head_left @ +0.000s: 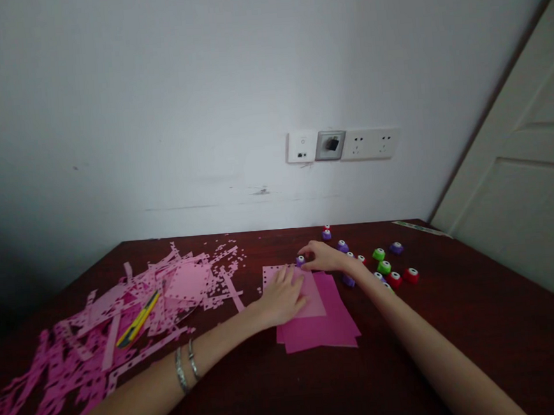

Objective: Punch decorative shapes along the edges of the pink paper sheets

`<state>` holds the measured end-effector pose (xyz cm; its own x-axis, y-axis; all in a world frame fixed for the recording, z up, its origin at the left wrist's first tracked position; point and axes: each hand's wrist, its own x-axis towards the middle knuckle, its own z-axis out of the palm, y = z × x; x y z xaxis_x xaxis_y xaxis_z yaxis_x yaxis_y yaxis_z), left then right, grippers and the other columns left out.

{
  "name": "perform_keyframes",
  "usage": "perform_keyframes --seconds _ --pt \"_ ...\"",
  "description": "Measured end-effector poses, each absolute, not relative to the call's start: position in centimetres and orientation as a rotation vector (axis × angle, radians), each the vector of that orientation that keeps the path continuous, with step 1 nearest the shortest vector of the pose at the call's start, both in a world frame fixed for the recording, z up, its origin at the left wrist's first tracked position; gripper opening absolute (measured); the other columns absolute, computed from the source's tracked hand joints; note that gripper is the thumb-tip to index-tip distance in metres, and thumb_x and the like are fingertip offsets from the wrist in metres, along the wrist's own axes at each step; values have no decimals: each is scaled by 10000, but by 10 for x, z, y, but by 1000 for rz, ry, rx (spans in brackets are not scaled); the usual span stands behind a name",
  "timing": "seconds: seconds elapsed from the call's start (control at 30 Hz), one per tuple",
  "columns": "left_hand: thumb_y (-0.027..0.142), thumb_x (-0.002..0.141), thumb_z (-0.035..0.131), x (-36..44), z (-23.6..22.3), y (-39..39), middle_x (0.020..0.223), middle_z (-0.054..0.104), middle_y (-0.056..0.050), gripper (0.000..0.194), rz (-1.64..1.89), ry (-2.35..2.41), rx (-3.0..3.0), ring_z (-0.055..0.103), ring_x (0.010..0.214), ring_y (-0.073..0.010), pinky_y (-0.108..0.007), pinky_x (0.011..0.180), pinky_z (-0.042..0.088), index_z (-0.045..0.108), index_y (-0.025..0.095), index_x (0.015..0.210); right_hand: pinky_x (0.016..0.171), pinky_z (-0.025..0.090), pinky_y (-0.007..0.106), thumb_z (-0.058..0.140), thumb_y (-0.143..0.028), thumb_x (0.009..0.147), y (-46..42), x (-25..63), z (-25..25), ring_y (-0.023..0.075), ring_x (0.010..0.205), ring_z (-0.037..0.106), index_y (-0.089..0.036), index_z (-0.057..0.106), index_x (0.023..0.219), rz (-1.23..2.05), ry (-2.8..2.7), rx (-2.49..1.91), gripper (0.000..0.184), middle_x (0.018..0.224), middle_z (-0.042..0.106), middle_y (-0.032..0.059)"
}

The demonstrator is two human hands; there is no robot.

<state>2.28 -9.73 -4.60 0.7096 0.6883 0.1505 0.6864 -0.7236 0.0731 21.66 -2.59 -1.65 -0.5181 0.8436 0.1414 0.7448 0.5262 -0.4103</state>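
Note:
A light pink sheet of paper [316, 303] with a row of small punched holes along its far and left edges lies on darker pink sheets [337, 327]. My left hand [283, 296] rests flat on the light sheet, fingers stretched out and apart. At the sheet's far edge, near its right corner, stands a small purple paper punch [300, 260]. My right hand [320, 256] reaches in from the right with its curled thumb and fingers at this punch. The fingertips partly hide the contact. How far the paper sits inside the punch cannot be made out.
Pink paper strips and scraps [168, 293] cover the left side, with a yellow utility knife [138, 319] on top. Several punches, such as a green one [384, 267] and a red one [411, 275], stand to the right. A wall with sockets [370, 144] bounds the wooden table [487, 319].

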Motion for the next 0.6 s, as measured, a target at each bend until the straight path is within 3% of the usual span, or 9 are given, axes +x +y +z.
perform_keyframes --seconds 0.27,0.6 --pt "518 893 157 18 -45 -102 1422 238 -186 627 165 1176 2820 159 1315 -333 -436 1044 168 286 104 1347 786 419 283 581 -202 732 -22 220 -27 195 870 553 -135 654 965 320 -2481 -1242 253 911 608 88" --pt "551 880 174 20 -34 -113 1393 290 -193 650 148 1203 2811 196 1292 -352 -485 1026 164 337 102 1322 761 405 265 560 -269 781 -21 244 -18 188 863 552 -146 632 931 159 -2450 -1544 207 975 557 98"
